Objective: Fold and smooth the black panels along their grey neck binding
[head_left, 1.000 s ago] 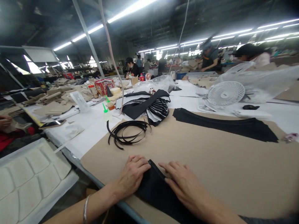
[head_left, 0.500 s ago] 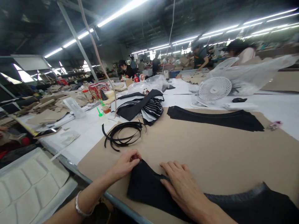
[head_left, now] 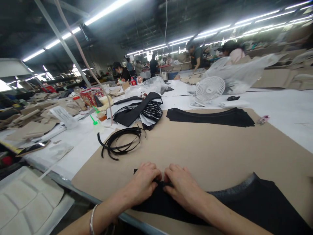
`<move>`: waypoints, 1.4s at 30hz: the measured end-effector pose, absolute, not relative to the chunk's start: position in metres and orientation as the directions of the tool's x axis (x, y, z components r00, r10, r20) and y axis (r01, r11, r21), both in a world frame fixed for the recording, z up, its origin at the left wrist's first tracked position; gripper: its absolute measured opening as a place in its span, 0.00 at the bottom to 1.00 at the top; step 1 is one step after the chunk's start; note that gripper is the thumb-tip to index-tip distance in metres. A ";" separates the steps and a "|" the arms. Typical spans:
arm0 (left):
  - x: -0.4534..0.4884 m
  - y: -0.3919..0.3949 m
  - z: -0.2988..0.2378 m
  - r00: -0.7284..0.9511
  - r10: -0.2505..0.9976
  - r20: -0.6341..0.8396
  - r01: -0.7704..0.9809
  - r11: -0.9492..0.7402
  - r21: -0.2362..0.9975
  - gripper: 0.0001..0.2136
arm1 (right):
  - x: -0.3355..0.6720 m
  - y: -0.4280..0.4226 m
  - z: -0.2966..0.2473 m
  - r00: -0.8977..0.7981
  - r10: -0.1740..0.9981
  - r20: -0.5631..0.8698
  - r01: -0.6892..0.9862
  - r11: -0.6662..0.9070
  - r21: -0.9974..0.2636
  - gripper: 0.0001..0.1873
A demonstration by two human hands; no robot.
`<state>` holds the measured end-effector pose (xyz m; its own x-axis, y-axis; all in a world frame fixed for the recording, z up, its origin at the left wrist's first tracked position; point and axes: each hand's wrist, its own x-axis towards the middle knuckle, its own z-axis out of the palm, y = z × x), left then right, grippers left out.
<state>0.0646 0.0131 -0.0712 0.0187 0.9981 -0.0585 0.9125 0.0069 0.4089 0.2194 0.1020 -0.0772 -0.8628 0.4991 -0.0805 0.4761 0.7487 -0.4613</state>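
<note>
A long black leather-like piece (head_left: 256,205) with a curved upper edge lies along the near side of the brown board (head_left: 195,147). My left hand (head_left: 148,179) is closed on that upper edge, near the piece's left end, fingers curled and thumb beneath. Close beside it, my right hand (head_left: 179,184) also has its fingers bent over the same edge, thumb pressing on the black surface. A narrow gap separates the two hands. Along the edge to the right of my hands runs a shinier strip. The fingertips are partly hidden.
Coiled black strips (head_left: 122,142) lie at the board's left. Behind are a pile of black and striped pieces (head_left: 141,111), stacked black pieces (head_left: 210,117), a white fan (head_left: 210,88) and a green-tipped bottle (head_left: 94,121). Cream quilted panels (head_left: 26,202) sit left, below the table edge. People work farther back.
My left hand has moved right along the black piece's edge from its left corner and is now close to my right hand. The view has turned slightly right.
</note>
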 end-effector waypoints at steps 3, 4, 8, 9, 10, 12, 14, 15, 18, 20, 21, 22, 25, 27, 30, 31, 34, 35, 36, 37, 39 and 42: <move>0.060 0.013 -0.070 0.045 0.997 -0.070 0.911 -0.012 0.413 0.10 | 0.220 0.101 -0.072 -0.867 0.492 -0.077 0.466 0.749 -0.471 0.04; 0.059 0.013 -0.068 0.054 0.996 -0.072 0.909 -0.019 0.417 0.10 | 0.221 0.101 -0.072 -0.871 0.486 -0.076 0.460 0.750 -0.476 0.04; 0.058 0.012 -0.066 0.064 0.995 -0.071 0.903 -0.027 0.428 0.11 | 0.224 0.104 -0.073 -0.882 0.463 -0.089 0.443 0.749 -0.493 0.06; 0.059 0.012 -0.066 0.064 0.996 -0.069 0.903 -0.028 0.429 0.12 | 0.226 0.105 -0.075 -0.883 0.460 -0.091 0.441 0.749 -0.496 0.06; 0.060 0.012 -0.067 0.067 0.996 -0.064 0.903 -0.033 0.429 0.13 | 0.227 0.106 -0.076 -0.885 0.458 -0.090 0.438 0.748 -0.499 0.05; 0.062 0.011 -0.069 0.085 0.995 -0.043 0.902 -0.059 0.428 0.15 | 0.229 0.107 -0.079 -0.889 0.451 -0.081 0.426 0.749 -0.508 0.04; 0.064 0.011 -0.071 0.109 0.994 -0.011 0.900 -0.094 0.426 0.17 | 0.231 0.107 -0.081 -0.893 0.446 -0.062 0.410 0.750 -0.519 0.04; 0.065 0.010 -0.073 0.119 0.993 0.004 0.897 -0.109 0.429 0.19 | 0.233 0.106 -0.082 -0.894 0.445 -0.052 0.404 0.749 -0.525 0.04; 0.068 0.008 -0.077 0.137 0.990 0.036 0.884 -0.138 0.447 0.20 | 0.238 0.102 -0.086 -0.899 0.438 -0.018 0.375 0.747 -0.549 0.05; 0.068 0.006 -0.078 0.145 0.988 0.049 0.880 -0.152 0.451 0.20 | 0.241 0.100 -0.089 -0.904 0.427 0.010 0.348 0.751 -0.561 0.06; 0.068 0.006 -0.078 0.150 0.987 0.055 0.880 -0.158 0.448 0.20 | 0.242 0.099 -0.090 -0.907 0.420 0.025 0.334 0.754 -0.566 0.06; 0.068 0.005 -0.078 0.155 0.986 0.060 0.880 -0.165 0.445 0.19 | 0.244 0.099 -0.092 -0.910 0.413 0.039 0.319 0.758 -0.569 0.06; 0.067 0.003 -0.078 0.165 0.984 0.070 0.882 -0.179 0.436 0.17 | 0.246 0.100 -0.096 -0.919 0.388 0.071 0.278 0.764 -0.582 0.08; 0.066 0.002 -0.079 0.172 0.982 0.075 0.888 -0.188 0.420 0.16 | 0.247 0.100 -0.097 -0.924 0.369 0.096 0.248 0.773 -0.585 0.10; 0.065 0.000 -0.081 0.182 0.980 0.082 0.899 -0.200 0.389 0.15 | 0.249 0.101 -0.099 -0.934 0.330 0.140 0.208 0.818 -0.537 0.11; 0.064 0.000 -0.082 0.184 0.979 0.085 0.899 -0.202 0.388 0.15 | 0.249 0.100 -0.099 -0.937 0.313 0.153 0.196 0.838 -0.510 0.11; 0.063 -0.001 -0.084 0.178 0.980 0.090 0.895 -0.199 0.399 0.15 | 0.250 0.101 -0.100 -0.946 0.273 0.174 0.173 0.881 -0.441 0.12; 0.063 -0.002 -0.085 0.176 0.980 0.091 0.893 -0.198 0.403 0.15 | 0.250 0.101 -0.101 -0.949 0.263 0.176 0.167 0.889 -0.426 0.13; 0.063 -0.002 -0.086 0.175 0.980 0.093 0.893 -0.197 0.404 0.15 | 0.250 0.101 -0.101 -0.952 0.252 0.175 0.161 0.896 -0.413 0.13; 0.063 -0.003 -0.088 0.170 0.981 0.094 0.895 -0.194 0.401 0.15 | 0.250 0.101 -0.101 -0.955 0.240 0.174 0.155 0.904 -0.398 0.14; 0.064 -0.005 -0.090 0.161 0.982 0.096 0.899 -0.186 0.397 0.15 | 0.251 0.101 -0.103 -0.961 0.216 0.175 0.142 0.922 -0.361 0.14; 0.067 -0.010 -0.093 0.150 0.981 0.121 0.899 -0.186 0.396 0.15 | 0.252 0.100 -0.104 -0.962 0.197 0.188 0.133 0.943 -0.305 0.13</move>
